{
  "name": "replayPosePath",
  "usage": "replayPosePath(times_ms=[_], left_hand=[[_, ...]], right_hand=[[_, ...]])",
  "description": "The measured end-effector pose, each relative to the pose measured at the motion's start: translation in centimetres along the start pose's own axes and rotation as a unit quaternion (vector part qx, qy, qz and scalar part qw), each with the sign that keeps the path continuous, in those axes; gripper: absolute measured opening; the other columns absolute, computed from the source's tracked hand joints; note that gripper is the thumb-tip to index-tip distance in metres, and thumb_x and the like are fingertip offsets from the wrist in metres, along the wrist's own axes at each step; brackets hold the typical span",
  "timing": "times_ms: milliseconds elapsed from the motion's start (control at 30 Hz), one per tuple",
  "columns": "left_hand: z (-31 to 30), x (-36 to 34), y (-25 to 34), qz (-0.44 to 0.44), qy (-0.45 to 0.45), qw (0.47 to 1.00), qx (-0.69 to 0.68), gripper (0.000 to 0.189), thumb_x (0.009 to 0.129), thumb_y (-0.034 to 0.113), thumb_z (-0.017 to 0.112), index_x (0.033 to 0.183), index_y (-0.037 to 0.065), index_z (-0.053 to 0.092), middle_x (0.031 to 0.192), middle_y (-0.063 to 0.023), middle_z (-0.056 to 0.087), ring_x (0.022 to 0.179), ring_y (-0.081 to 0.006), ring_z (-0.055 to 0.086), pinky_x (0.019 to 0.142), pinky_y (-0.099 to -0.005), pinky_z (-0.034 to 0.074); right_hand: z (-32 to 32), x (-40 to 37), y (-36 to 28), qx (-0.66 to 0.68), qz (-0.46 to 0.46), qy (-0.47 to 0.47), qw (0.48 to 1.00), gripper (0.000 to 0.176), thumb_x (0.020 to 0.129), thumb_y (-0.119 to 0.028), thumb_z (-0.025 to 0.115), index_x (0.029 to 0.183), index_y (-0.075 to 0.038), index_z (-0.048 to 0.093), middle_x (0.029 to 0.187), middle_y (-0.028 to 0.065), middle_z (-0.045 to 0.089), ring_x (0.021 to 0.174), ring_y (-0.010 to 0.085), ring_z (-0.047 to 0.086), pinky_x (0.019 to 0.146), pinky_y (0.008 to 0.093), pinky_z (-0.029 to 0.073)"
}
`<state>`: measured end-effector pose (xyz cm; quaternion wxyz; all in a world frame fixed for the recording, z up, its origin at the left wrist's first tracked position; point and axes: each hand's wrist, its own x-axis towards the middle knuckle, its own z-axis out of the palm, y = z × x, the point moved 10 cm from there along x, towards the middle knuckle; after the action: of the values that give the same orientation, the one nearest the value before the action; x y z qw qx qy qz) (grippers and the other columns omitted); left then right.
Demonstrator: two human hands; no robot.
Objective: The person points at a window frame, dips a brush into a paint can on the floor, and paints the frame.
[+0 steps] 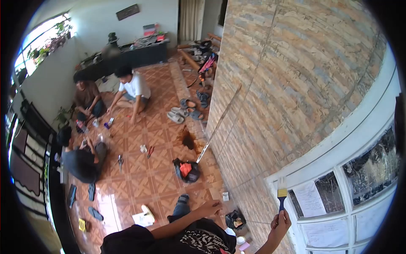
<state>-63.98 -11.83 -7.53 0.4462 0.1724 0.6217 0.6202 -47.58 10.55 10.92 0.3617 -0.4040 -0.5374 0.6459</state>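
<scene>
My right hand (280,223) grips the blue handle of a paintbrush (282,192) with a yellow band. Its pale bristles point up and overlap the corner of the white door frame (334,146) beside the stone-patterned wall (292,84). In front of my dark printed shirt, my left hand (210,208) hangs with its fingers curled in, and nothing shows in them. Papers (311,199) cover some of the glass panes just right of the brush.
A long stick (220,120) leans on the wall, its foot by a black bag (193,174) with something red. A dark stain (187,139), pliers (150,151) and sandals (175,116) lie on the tiles. Three people (133,89) sit at the left. Below me stands another black bag (235,220).
</scene>
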Motion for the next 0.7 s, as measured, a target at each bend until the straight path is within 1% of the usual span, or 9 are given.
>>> replayPosePath(times_ms=[100,267,367,433,500,567,600,667,700], left_hand=[[-6.3,1.7,3.2,0.01,0.002,1.0,-0.017,0.024,0.092,0.024,0.051,0.081,0.003,0.056,0.068,-0.0025,0.056,0.06,-0.0097,0.054,0.055,-0.0246,0.044],[-15.7,3.9,5.1,0.041,0.062,0.997,0.003,0.018,0.09,0.02,0.053,0.081,0.005,0.056,0.07,-0.001,0.055,0.063,-0.0096,0.054,0.057,-0.0247,0.044],[-20.1,4.2,7.9,0.093,0.056,0.994,-0.025,0.016,0.089,0.017,0.053,0.078,0.006,0.053,0.07,-0.0011,0.054,0.062,-0.0107,0.053,0.056,-0.024,0.043],[-23.2,5.0,6.0,0.008,0.077,0.995,-0.058,0.014,0.09,0.015,0.051,0.079,0.006,0.053,0.071,-0.0015,0.054,0.062,-0.0108,0.053,0.056,-0.0244,0.043],[-24.5,5.6,6.1,0.051,0.048,0.992,-0.105,0.013,0.09,0.012,0.049,0.081,0.005,0.052,0.072,-0.0024,0.054,0.064,-0.0107,0.053,0.06,-0.0254,0.045],[-26.8,7.4,3.2,0.141,0.045,0.982,0.118,0.014,0.092,0.015,0.048,0.082,0.004,0.051,0.072,-0.0016,0.051,0.067,-0.0093,0.052,0.065,-0.0257,0.045],[-25.5,7.5,3.2,0.12,0.025,0.986,0.109,0.014,0.092,0.015,0.048,0.082,0.004,0.051,0.072,-0.0016,0.051,0.067,-0.0093,0.052,0.065,-0.0257,0.045],[-26.0,7.1,3.6,-0.053,0.098,0.987,-0.115,0.017,0.093,0.017,0.048,0.081,0.005,0.051,0.071,-0.0002,0.048,0.068,-0.0086,0.05,0.067,-0.0247,0.044],[-25.8,7.2,2.7,-0.072,0.097,0.986,-0.118,0.017,0.093,0.017,0.048,0.081,0.005,0.051,0.071,-0.0002,0.048,0.068,-0.0086,0.05,0.067,-0.0247,0.044]], right_hand=[[5.5,0.7,0.5,-0.001,-0.013,0.053,0.999,0.024,0.087,-0.015,0.058,0.097,0.006,0.06,0.057,0.0027,0.049,0.04,0.006,0.037,0.035,0.0204,0.024],[11.7,-0.1,0.2,-0.062,-0.083,0.09,0.99,0.023,0.083,-0.005,0.062,0.099,0.011,0.06,0.069,0.0088,0.058,0.056,0.0139,0.057,0.05,0.0274,0.048],[12.1,-1.8,0.3,-0.05,-0.09,0.165,0.981,0.024,0.081,-0.006,0.064,0.098,0.012,0.06,0.069,0.0097,0.059,0.057,0.0145,0.058,0.051,0.0263,0.048],[11.2,-3.4,0.4,-0.035,-0.068,0.213,0.974,0.024,0.08,-0.007,0.066,0.094,0.011,0.061,0.068,0.0099,0.06,0.057,0.0141,0.058,0.051,0.0249,0.047],[9.3,-4.9,1.1,-0.038,-0.047,0.288,0.956,0.019,0.079,-0.009,0.068,0.087,0.008,0.063,0.067,0.0094,0.06,0.054,0.0131,0.056,0.05,0.0239,0.045],[7.9,-5.6,2.1,-0.068,-0.031,0.309,0.948,0.018,0.081,-0.01,0.065,0.086,0.007,0.061,0.067,0.0094,0.06,0.051,0.0128,0.054,0.047,0.024,0.045],[7.7,-5.7,2.6,-0.072,-0.022,0.313,0.947,0.018,0.083,-0.012,0.063,0.085,0.006,0.06,0.067,0.0096,0.06,0.05,0.0129,0.054,0.046,0.0245,0.044],[7.2,-5.6,4.8,-0.076,0.011,0.305,0.949,0.02,0.088,-0.017,0.055,0.087,0.003,0.056,0.067,0.0113,0.06,0.047,0.0142,0.054,0.043,0.0257,0.044],[6.7,-5.5,6.0,-0.089,0.024,0.311,0.946,0.02,0.088,-0.017,0.055,0.087,0.003,0.056,0.067,0.0113,0.06,0.047,0.0142,0.054,0.043,0.0257,0.044]])
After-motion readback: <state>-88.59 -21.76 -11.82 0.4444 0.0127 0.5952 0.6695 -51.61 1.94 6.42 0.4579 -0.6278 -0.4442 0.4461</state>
